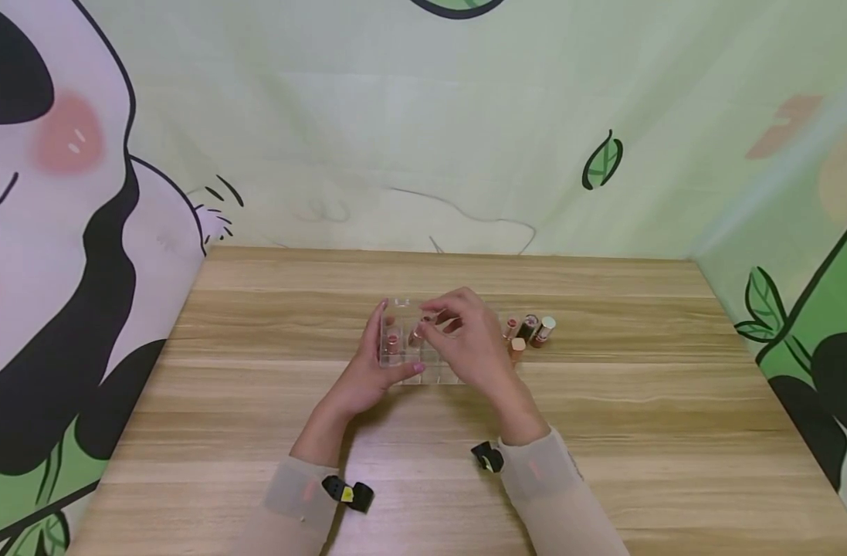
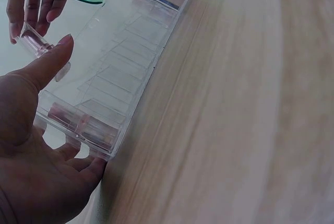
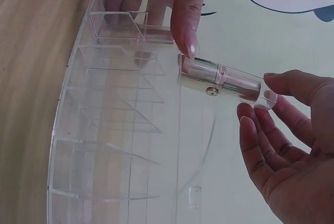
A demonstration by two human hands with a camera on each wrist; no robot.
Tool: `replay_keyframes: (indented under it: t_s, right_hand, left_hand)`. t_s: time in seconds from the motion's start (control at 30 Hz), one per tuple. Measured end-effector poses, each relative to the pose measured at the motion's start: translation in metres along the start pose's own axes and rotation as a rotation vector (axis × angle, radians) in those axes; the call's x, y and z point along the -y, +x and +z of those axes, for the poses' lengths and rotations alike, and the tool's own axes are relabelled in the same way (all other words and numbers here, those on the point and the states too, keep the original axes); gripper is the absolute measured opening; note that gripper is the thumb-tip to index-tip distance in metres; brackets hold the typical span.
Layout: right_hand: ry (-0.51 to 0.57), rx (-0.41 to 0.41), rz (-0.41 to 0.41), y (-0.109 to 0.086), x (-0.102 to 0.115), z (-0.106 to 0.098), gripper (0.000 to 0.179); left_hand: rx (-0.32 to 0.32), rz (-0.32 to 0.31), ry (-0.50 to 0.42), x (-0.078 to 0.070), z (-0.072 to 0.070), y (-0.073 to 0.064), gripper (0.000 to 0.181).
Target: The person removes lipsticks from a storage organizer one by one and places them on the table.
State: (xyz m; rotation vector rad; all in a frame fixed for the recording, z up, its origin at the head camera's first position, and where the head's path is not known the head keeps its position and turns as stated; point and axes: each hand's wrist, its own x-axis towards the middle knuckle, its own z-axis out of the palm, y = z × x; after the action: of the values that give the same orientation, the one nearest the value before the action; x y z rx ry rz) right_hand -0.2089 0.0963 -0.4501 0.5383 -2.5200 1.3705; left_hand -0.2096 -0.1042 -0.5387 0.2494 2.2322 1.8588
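My left hand [image 1: 369,372] grips the left end of a clear plastic lipstick organizer [image 1: 430,374], with several slanted dividers inside. One lipstick [image 2: 83,125] sits in the compartment at that end. Between the thumb and fingers of my right hand [image 1: 477,340] is a second lipstick [image 3: 224,80], a clear-capped tube with a small round ornament at its middle. It is held by one end, tilted at the organizer's opening. Its other end lies close to my left thumb [image 3: 187,25]; whether they touch, I cannot tell.
Right of the organizer, several lipsticks stand close together, among them a dark one [image 1: 527,327], a silver-capped one [image 1: 545,330] and a peach-capped one [image 1: 517,349]. All are on a wooden table [image 1: 638,432]. A printed cloth backdrop [image 1: 367,154] rises behind its far edge.
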Motion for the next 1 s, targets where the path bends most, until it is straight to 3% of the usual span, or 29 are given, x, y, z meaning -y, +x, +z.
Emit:
replay_keyframes:
  t_s: [1.0]
  right_hand:
    - [0.013, -0.039, -0.014, -0.003, 0.001, -0.013, 0.02]
  left_hand:
    - [-0.003, -0.001, 0.034, -0.001, 0.0, -0.002, 0.121]
